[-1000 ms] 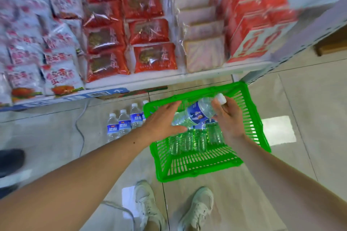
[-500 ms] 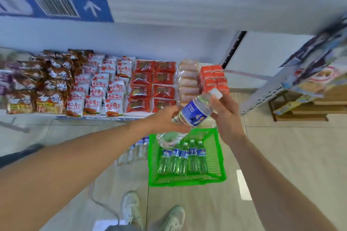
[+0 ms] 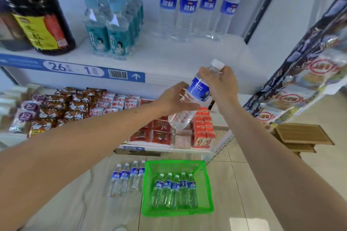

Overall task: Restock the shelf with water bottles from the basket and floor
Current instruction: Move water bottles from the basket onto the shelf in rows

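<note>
I hold a clear water bottle (image 3: 198, 93) with a blue label and white cap, tilted, in front of the upper shelf (image 3: 169, 58). My right hand (image 3: 221, 84) grips its neck just under the cap. My left hand (image 3: 174, 99) curls round its lower body. Several matching bottles (image 3: 199, 7) stand in a row at the back right of that shelf. Below, the green basket (image 3: 206, 189) on the floor holds several bottles (image 3: 175, 190), and several more bottles (image 3: 127, 178) stand on the floor to its left.
Teal-labelled bottles (image 3: 112, 24) and a large dark bottle (image 3: 37, 15) stand on the upper shelf to the left. Snack packets (image 3: 62, 108) and red boxes (image 3: 203, 129) fill the lower shelf. A hanging rack of packets (image 3: 304, 73) juts in on the right.
Both hands have lifted the bottle from the basket up to the height of the upper shelf. My view has tilted upward, bringing the shelf with water bottles into sight.
</note>
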